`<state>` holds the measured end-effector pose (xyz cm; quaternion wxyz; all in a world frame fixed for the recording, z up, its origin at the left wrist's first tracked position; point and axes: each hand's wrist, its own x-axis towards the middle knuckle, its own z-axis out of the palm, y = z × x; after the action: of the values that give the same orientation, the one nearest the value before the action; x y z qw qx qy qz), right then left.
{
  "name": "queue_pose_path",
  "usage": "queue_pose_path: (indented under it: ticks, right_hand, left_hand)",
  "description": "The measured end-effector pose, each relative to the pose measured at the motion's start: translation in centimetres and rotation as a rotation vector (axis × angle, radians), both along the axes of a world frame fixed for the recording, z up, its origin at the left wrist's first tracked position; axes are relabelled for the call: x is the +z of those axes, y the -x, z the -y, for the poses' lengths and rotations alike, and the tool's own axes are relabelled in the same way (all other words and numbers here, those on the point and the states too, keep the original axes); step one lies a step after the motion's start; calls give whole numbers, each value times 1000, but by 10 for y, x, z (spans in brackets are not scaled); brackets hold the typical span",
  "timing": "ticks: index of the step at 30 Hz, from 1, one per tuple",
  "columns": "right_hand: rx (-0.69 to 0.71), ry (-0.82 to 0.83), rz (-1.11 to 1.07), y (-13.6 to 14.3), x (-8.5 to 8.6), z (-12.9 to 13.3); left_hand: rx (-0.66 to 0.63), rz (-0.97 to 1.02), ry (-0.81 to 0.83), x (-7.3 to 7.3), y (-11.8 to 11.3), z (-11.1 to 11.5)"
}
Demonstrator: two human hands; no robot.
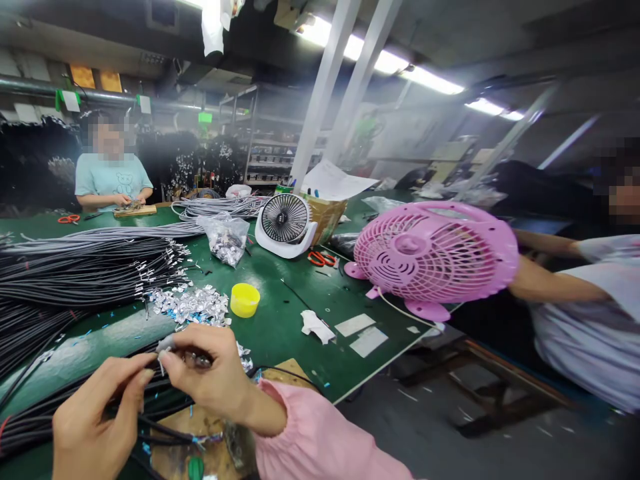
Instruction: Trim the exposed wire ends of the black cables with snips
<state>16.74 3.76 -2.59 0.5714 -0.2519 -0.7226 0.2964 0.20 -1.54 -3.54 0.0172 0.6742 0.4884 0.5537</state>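
My left hand (97, 407) is closed in a pinch, its thumb and forefinger on the end of a thin black cable (156, 360). Touching the same tip, my right hand (213, 373) pinches a small pale strip (162, 360), perhaps the cable's foil wrap. Something shiny sits inside my right fist, too hidden to name. Below both hands lie more black cables (167, 433) with stripped ends, across a worn wooden board (173, 460). A heap of foil scraps (193, 305) lies just beyond my right hand.
Bundles of black cables (75, 280) and grey cables (125, 232) cover the left of the green table (280, 347). A yellow cup (245, 301), white fan (285, 220), orange-handled scissors (321, 258) and pink fan (435, 250) stand or lie ahead. One person sits opposite, another at right.
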Motion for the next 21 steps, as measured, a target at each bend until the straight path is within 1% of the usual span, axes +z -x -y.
queue_pose_path:
  ticks: [2, 4, 5, 7, 10, 13, 15, 16, 19, 21]
  right_hand:
    - [-76, -86, 47, -1, -4, 1]
    - [-89, -151, 84, -2, -7, 2]
    - [-80, -178, 98, -3, -8, 3]
    - [-73, -217, 115, -4, -8, 5]
    - [-46, -239, 133, -5, -6, 5]
    - [-20, -249, 155, -3, -3, 3]
    - [-24, -204, 111, -2, -1, 3]
    - [-30, -158, 78, -2, 0, 3]
    - [5, -6, 35, -2, 6, 5]
    - [22, -3, 62, -4, 10, 7]
  left_hand:
    - [4, -89, -117, 0, 1, 0]
    - [28, -140, -198, -1, 0, 1]
    - [42, -139, -202, -1, 0, 1]
    - [64, -98, -160, -3, -2, 2]
    - [64, -18, -83, -3, -5, 3]
    - [34, 62, 64, 2, -10, 6]
    - [-1, 122, 185, 7, -12, 8]
    - [-21, 149, 218, 10, -13, 9]
    - [-17, 247, 243, 14, -13, 8]
    - [-1, 298, 233, 16, -11, 6]
